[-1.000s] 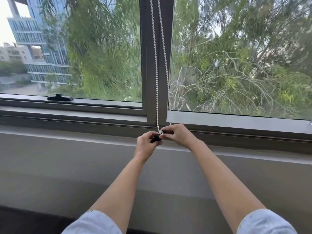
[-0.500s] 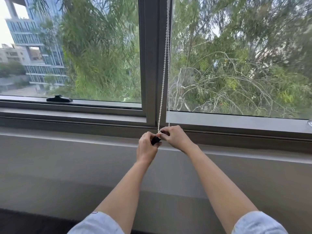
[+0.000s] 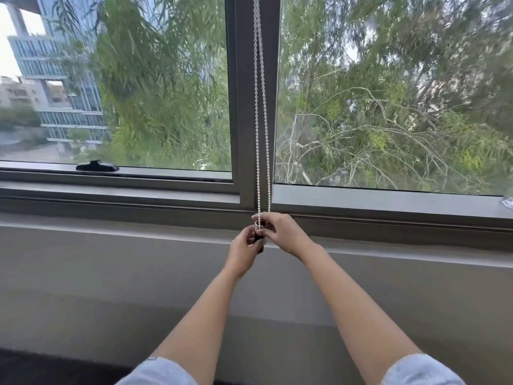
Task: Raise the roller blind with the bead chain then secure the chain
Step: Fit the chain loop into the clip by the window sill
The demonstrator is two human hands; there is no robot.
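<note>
Both my hands meet just below the window frame [image 3: 251, 107], at the foot of the centre post. My left hand [image 3: 244, 250] is curled, thumb and fingers closed around a small black clip [image 3: 259, 240]; only slivers of it show between my fingers, so its shape is unclear. My right hand [image 3: 281, 232] comes in from the right, fingertips pinched on the chain [image 3: 261, 134] right where it reaches the clip. The two hands touch.

Chain: white beads, two strands hanging down the front of the centre post. Strands sit close together at the top of view, spread slightly lower down, then run into my fingers. The left strand ends at my right thumb and forefinger; the right strand passes behind my right hand. Both look fairly straight.

No blind fabric in view; both panes are clear to the top of the picture. Through the glass: trees [image 3: 388, 107], a tall building [image 3: 55, 79] at far left. A black handle [image 3: 97, 166] lies on the left pane's lower rail, well apart from my hands.

Below the frame, a grey ledge [image 3: 111, 232] and wall. My forearms are bare, pale sleeves [image 3: 158, 370] rolled up at the bottom edge.
</note>
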